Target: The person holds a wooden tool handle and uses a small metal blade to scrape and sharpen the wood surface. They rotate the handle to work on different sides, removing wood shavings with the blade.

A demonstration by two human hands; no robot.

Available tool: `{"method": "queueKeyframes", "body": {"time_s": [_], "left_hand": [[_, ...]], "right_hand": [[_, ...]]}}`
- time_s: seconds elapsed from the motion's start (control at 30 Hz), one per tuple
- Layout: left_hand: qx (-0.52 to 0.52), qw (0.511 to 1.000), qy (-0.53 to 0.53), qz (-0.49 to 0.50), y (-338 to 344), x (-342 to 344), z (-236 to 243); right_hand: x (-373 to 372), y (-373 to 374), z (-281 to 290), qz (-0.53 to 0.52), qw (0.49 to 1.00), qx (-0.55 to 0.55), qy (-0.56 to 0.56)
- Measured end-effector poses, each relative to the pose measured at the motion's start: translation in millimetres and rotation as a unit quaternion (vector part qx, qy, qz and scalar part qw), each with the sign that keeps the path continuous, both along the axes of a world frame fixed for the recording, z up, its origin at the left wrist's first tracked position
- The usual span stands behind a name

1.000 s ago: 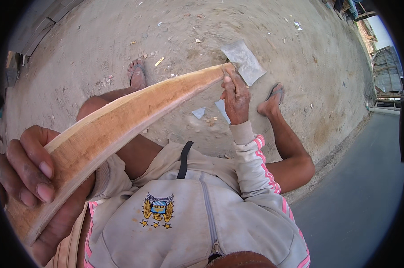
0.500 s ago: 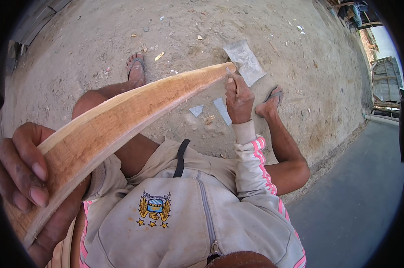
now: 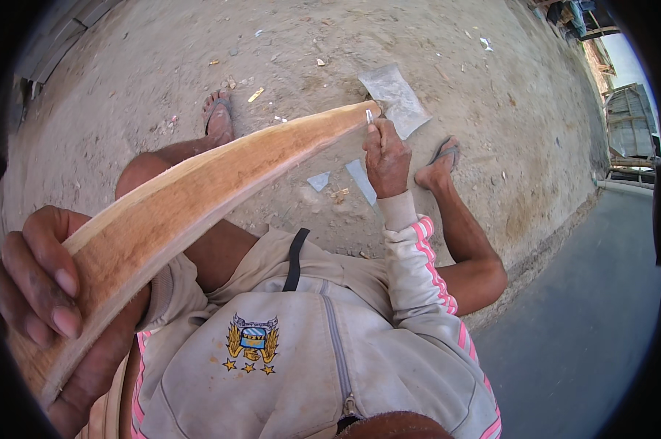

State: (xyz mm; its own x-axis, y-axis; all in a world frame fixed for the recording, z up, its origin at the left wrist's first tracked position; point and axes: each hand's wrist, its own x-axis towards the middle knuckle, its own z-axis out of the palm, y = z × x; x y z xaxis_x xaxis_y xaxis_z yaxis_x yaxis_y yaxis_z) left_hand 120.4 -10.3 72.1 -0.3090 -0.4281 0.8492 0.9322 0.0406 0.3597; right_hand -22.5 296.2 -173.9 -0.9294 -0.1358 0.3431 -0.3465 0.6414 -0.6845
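A long, curved wooden plank (image 3: 191, 175) with bare, reddish-brown grain runs from the lower left up to a narrow tip near the centre. My left hand (image 3: 49, 285) is closed around its wide near end, fingers over the top face and thumb side beneath. At the narrow end, my right hand (image 3: 387, 157) is closed in a pinch on a small, shiny clear shard (image 3: 369, 117), which looks like glass. The shard meets the plank's edge close to the tip. Most of it is hidden by my fingers.
On the sandy ground lie a large translucent sheet (image 3: 396, 99), a triangular clear piece (image 3: 319, 181) and a long clear piece (image 3: 360, 180). My sandalled feet stand left and right of them. A smooth grey slab (image 3: 564, 314) lies at the right. Small litter is scattered farther off.
My right hand and the shard have shifted slightly left along the plank's tip, and the shard shows more plainly. The left hand keeps its hold. The whole view has moved a little.
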Motion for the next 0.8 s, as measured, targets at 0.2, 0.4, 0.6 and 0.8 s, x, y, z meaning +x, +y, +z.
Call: {"method": "queueKeyframes", "body": {"time_s": [0.2,0.4,0.6,0.8], "left_hand": [[-0.008,0.999,-0.021,-0.039,-5.6,9.7,4.9],[-0.017,0.999,0.000,-0.032,-8.8,-1.7,3.6],[-0.005,0.999,-0.018,-0.035,-2.6,-5.9,20.7],[-0.001,0.995,-0.065,-0.077,62.3,-107.7,100.7]], "right_hand": [[0.6,7.8,1.9,0.012,1.000,-0.013,0.007],[4.8,3.2,11.2,0.019,0.999,-0.034,-0.009],[40.9,-13.5,91.1,0.122,0.963,-0.230,-0.073],[-3.0,38.6,127.6,0.044,0.761,-0.604,-0.233]]}}
